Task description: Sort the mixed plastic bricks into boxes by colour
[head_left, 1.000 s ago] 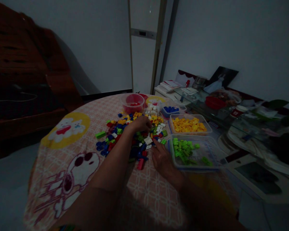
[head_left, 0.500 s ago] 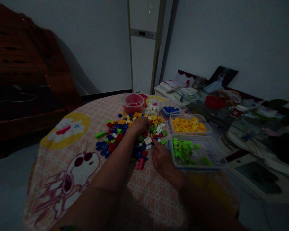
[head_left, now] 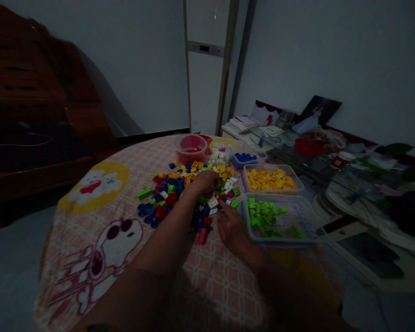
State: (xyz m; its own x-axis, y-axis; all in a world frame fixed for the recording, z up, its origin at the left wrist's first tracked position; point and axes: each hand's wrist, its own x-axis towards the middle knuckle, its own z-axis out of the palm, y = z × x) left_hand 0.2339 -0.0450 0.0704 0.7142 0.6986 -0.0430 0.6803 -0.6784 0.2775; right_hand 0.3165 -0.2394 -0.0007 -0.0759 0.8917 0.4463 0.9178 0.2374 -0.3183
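Note:
A pile of mixed building bricks [head_left: 171,199] in blue, red, green, yellow and white lies on the patterned tablecloth [head_left: 214,281]. Over the pile's upper right part is my left hand [head_left: 206,180], its fingers curled down among the bricks; what they hold, if anything, is hidden. My right hand [head_left: 231,226] rests at the pile's right edge, fingers reaching forward beside a white brick [head_left: 212,202]. To its right stands a clear tray with green bricks [head_left: 264,216], and behind that a tray of yellow bricks [head_left: 271,180].
Behind the pile are a round tub with red pieces [head_left: 190,148], white bricks [head_left: 217,157] and a small box of blue bricks [head_left: 245,157]. A cluttered glass table [head_left: 283,150] stands at the right, a wooden bench [head_left: 83,124] at the left.
My left hand has shifted slightly to the right over the pile. My right hand has stayed nearly in place.

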